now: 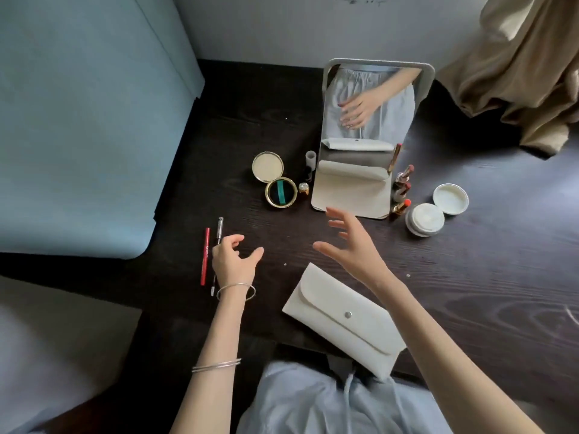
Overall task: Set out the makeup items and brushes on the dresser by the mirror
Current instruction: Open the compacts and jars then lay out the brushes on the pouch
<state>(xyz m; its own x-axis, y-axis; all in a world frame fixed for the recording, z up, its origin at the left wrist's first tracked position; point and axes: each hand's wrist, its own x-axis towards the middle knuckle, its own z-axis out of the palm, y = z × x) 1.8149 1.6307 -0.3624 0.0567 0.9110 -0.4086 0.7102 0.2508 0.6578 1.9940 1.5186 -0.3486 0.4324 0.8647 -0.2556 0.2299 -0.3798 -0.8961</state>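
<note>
both hands hang over the dark desk (470, 277) with nothing in them: the left hand (233, 261) has loosely spread fingers just beside the silver pen (218, 242) and the red pencil (205, 260), which lie side by side near the desk's left edge, though whether a finger touches the pen cannot be told; the right hand (351, 249) is spread wide, fingers straight, above the bare wood between the pouch (341, 321) and the mirror (369, 133). most of the setting-out looks done. the open gold compact (275, 183) sits left of the mirror with a small clear tube (310, 159) and a tiny gold-capped item (303, 188) between; three uncapped lipsticks (402, 191) stand in a row touching or just beside the mirror's right side, and the open cream jar (424, 219) with its lid (451, 198) is right of them. the pouch lies snapped closed at the near edge, partly overhanging. my guess is that this is the arranging stage: the pen and pencil are well apart from the group. the next move probably calls for the left hand to pinch both slim sticks without rolling them and carry them nearer the mirror, or for the right hand to open the pouch for brushes, since none are in sight.
</note>
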